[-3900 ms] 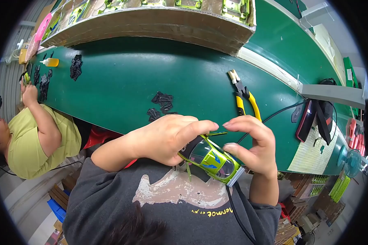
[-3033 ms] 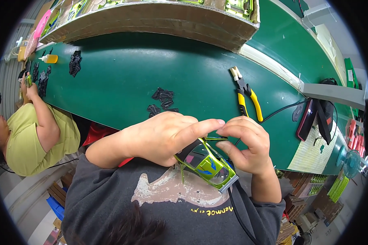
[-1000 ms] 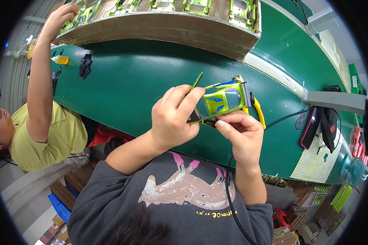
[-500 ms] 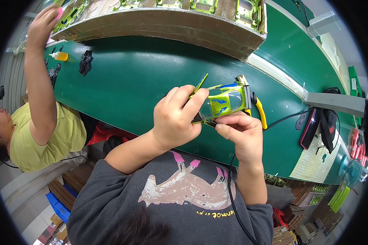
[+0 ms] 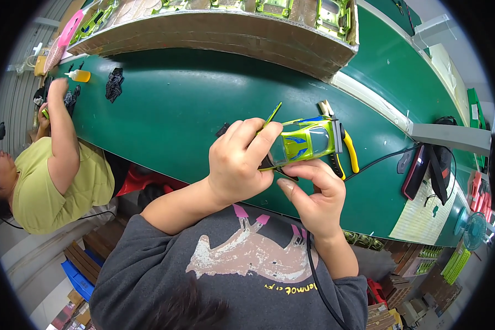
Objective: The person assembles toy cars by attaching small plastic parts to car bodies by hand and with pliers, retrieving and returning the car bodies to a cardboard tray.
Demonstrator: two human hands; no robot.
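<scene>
A green toy car with blue markings and clear windows is gripped at its left end by my left hand, fingers wrapped round it. From its far side a thin green and blue panel sticks up beside my fingers. My right hand is at the car's near side, thumb and forefinger closed about a thin dark piece there. Just behind the car's right end lie pliers with yellow and black handles, partly hidden by the car.
A long cardboard box of green car bodies stands along the back of the green table. At left are an orange-yellow bottle, crumpled black material and a co-worker. A phone and paper sheet lie right.
The toy car and my left hand have shifted slightly right. My right fingers have moved a little left and down along the car's side. The co-worker's raised arm has come down.
</scene>
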